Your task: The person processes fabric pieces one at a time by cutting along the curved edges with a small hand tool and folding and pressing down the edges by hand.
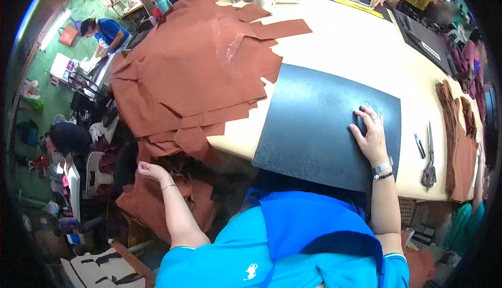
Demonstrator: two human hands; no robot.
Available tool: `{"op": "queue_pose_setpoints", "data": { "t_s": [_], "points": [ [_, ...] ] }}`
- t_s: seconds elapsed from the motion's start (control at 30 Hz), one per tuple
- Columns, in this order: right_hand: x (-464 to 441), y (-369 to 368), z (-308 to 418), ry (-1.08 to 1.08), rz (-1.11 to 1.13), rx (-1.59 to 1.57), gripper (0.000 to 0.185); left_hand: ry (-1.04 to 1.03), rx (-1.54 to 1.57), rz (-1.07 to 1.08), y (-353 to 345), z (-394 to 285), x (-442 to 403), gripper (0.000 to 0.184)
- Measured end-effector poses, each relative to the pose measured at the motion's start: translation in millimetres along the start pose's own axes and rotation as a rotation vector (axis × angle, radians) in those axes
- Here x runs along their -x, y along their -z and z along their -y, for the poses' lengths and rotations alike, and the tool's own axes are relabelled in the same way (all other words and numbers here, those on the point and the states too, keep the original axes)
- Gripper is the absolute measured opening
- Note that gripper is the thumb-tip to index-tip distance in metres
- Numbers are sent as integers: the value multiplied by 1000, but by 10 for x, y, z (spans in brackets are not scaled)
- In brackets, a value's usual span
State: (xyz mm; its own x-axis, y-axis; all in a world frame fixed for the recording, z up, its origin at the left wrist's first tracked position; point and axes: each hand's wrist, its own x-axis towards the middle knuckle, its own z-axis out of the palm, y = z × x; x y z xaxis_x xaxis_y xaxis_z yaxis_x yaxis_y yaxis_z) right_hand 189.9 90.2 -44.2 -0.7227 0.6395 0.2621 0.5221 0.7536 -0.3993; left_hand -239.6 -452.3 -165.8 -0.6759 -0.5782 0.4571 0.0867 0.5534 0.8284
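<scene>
My right hand (370,135) rests on a black cutting mat (319,126) at the table's near edge, its fingers apart and partly bent. Off the table's edge to the left, my left hand (152,171) has its fingers curled in; whether anything is between them cannot be made out. Beside and below it lie reddish-brown leather-like pieces (178,212). A large pile of the same brown sheets (183,73) covers the table's left side, overhanging the edge.
Scissors (429,154) and a dark pen-like tool (420,146) lie right of the mat, near brown strips (463,152). Across the cream table (340,42), a co-worker's hands (377,0) work by a yellow ruler (358,7). Another person (107,34) sits at left.
</scene>
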Motion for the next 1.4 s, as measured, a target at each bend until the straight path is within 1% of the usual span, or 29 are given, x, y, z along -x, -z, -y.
{"op": "queue_pose_setpoints", "data": {
  "t_s": [0.03,0.1,0.17,0.23,0.3,0.4,0.43,0.5,0.53,0.57,0.63,0.67,0.7,0.77,0.87,0.93,0.97,1.0,1.03,1.07,1.1,1.13,1.17,1.2,1.27,1.3,1.33,1.37,1.4],
  "points": [
    [-16,2,5,-1,0,-12,41,-151,89,-79,-67,-424,23,36],
    [-4,12,8,-13,4,-34,41,-492,-4,-28,-127,-1284,145,33],
    [1,17,15,-16,0,-57,41,-872,80,284,-276,-1879,370,36],
    [3,39,20,-18,-9,-68,40,-1127,-135,573,-336,-2512,885,42],
    [6,41,20,-11,-19,-73,40,-1226,-201,788,-514,-2654,1223,46],
    [8,48,19,-15,-20,-83,41,-1248,-258,825,-815,-2587,1247,42],
    [14,32,4,-19,-20,-88,41,-1226,-237,792,-919,-2557,1222,36],
    [16,40,5,-26,-20,-89,42,-923,-14,823,-1061,-2548,1206,32],
    [15,42,11,-30,-19,-91,42,-791,58,819,-1007,-2732,1225,32],
    [20,42,17,-36,-18,-93,42,-684,442,784,-1242,-2644,1181,30],
    [19,52,19,-41,-8,-92,42,-482,432,861,-1171,-3026,1170,30],
    [17,54,22,-42,-4,-92,42,-544,504,835,-1334,-3033,1139,30],
    [13,56,15,-43,-3,-91,42,-482,432,866,-1283,-3231,1168,30],
    [14,23,-10,-37,-4,-81,42,-489,572,753,-1362,-3470,1334,30],
    [16,64,9,-31,4,-74,41,-412,735,902,-1322,-3864,1775,30],
    [20,67,13,-47,-31,-141,42,-358,1010,1161,-926,-4171,2315,31],
    [15,53,-32,-51,-51,-175,43,-512,987,1259,-745,-4141,2605,31],
    [3,7,-128,-31,-152,-296,46,-523,1203,1396,-530,-4136,2937,30],
    [0,47,-174,-74,-243,-373,47,-785,942,1572,-278,-4006,3080,25],
    [-4,90,-217,-115,-336,-448,47,-950,910,1689,-74,-3847,3265,21],
    [-4,134,-279,-156,-430,-521,48,-1126,873,1885,46,-3607,3392,25],
    [-5,105,-405,-236,-509,-633,47,-1378,824,1975,185,-3452,3425,27],
    [-3,141,-496,-245,-532,-624,47,-1407,727,2121,322,-3311,3362,28],
    [2,179,-585,-257,-554,-614,47,-1344,702,2253,430,-3319,3237,25],
    [41,261,-721,-260,-533,-572,49,-1191,462,2443,475,-3285,2906,35],
    [59,317,-747,-232,-528,-475,49,-971,362,2517,487,-3303,2717,35],
    [68,373,-759,-202,-520,-379,49,-806,289,2518,472,-3319,2543,34],
    [76,403,-780,-170,-509,-284,49,-745,262,2478,431,-3331,2373,33],
    [78,411,-807,-216,-485,-272,50,-664,265,2425,378,-3279,2243,30]
  ]
}}
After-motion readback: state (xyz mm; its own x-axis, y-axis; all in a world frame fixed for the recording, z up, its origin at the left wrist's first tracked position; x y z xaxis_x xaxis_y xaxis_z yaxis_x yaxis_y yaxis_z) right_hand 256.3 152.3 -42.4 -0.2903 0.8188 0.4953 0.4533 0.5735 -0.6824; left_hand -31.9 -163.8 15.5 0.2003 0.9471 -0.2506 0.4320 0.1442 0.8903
